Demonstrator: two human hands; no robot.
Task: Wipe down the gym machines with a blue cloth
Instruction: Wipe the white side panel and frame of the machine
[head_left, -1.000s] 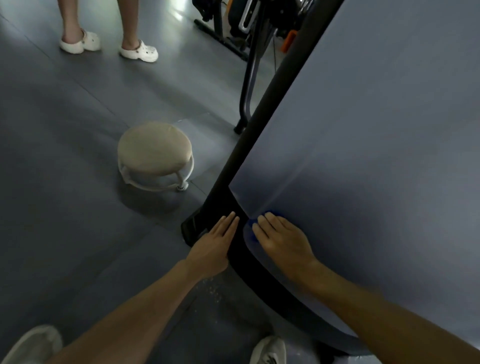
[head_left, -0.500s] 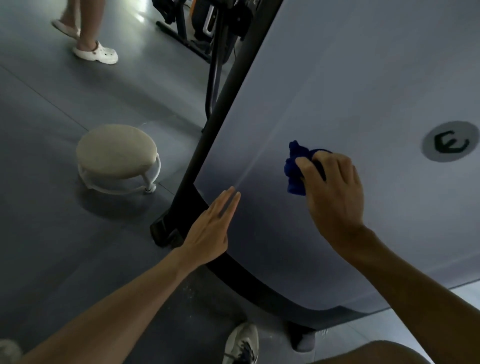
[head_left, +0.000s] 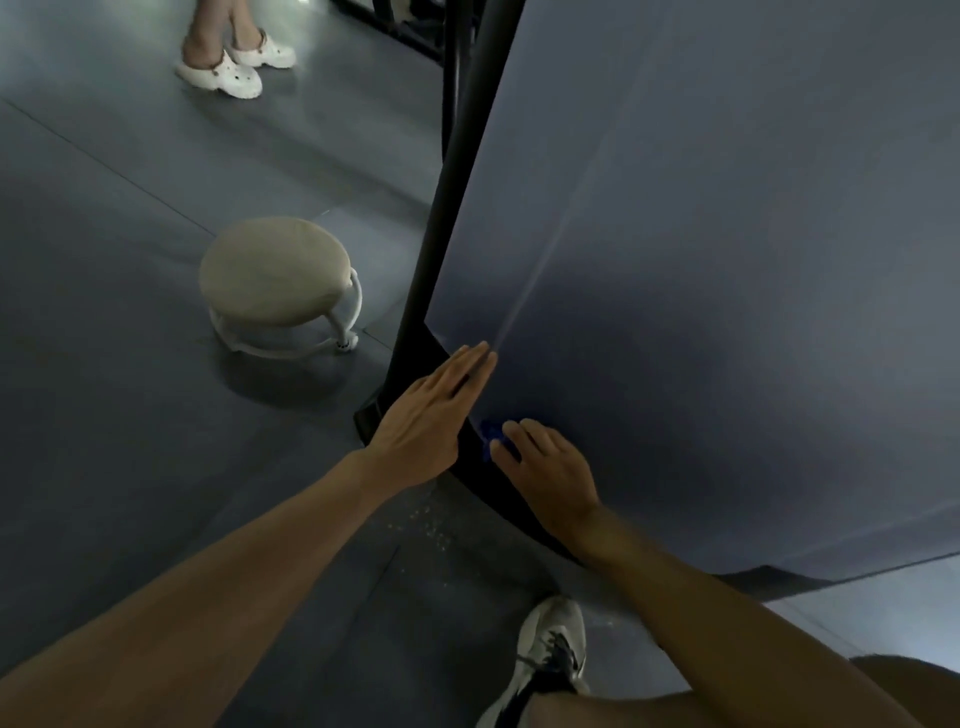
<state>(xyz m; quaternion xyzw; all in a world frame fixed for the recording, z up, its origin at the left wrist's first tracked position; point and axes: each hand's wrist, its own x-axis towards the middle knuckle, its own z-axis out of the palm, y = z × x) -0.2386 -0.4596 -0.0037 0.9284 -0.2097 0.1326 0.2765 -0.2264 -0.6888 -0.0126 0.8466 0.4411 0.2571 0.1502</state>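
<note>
One sneaker (head_left: 553, 654), grey-white with dark laces, on the floor at bottom; two bare forearms reach forward; right hand (head_left: 550, 475) lies on one cloth (head_left: 488, 439), fingers bent down over it, pressing it to the low edge of the machine panel (head_left: 727, 260); whether they curl round the cloth cannot be told; cloth is bright blue, crumpled, only a small bit shows by the fingertips, at the bottom left corner of the panel where it meets the black frame (head_left: 441, 234); left hand (head_left: 431, 415) flat, fingers straight and together, holding nothing, tips on the panel edge just beside the cloth; panel is smooth matte grey, broad, curved at the bottom, one faint light streak across it; frame is a dark slanted post; floor (head_left: 104, 415) dark grey, smooth, seams between tiles; one round stool (head_left: 278, 286), beige padded top, white tube legs, left of the frame; farther back one pair of white perforated clogs (head_left: 234, 70) on a standing person's feet
</note>
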